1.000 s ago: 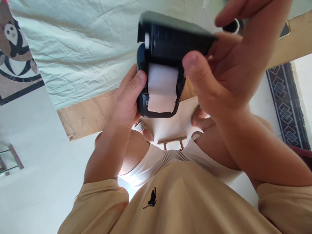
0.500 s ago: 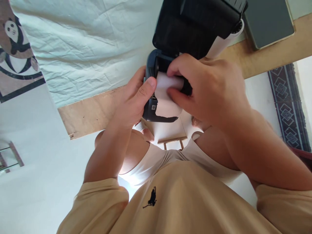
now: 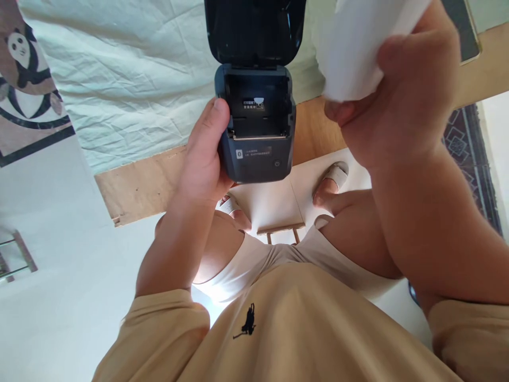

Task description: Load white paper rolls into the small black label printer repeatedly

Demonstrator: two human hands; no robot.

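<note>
My left hand (image 3: pixel 207 151) is closed around the left side of a dark portable label printer (image 3: pixel 258 167), its thumb on the rim. The printer's black lid (image 3: pixel 256 32) is swung up, and the inner bay (image 3: pixel 258 114) shows with a printed label and a small white scrap on its floor. To the right and higher, my right hand (image 3: pixel 409 95) grips a white paper roll (image 3: pixel 358 53), apart from the printer. Part of the roll lies beyond the top edge of the view, and its outline is slightly blurred.
A pale green cloth (image 3: pixel 151 74) covers much of the wooden table (image 3: pixel 135 185), whose front edge is bare. A dark flat object (image 3: pixel 463 32) lies at the upper right, partly behind my right hand. Below, a wooden stool (image 3: pixel 280 229) shows between my legs.
My right hand has lifted the paper roll out of the printer's bay and carried it up and to the right. The printer has turned to face me, its bay now in view.
</note>
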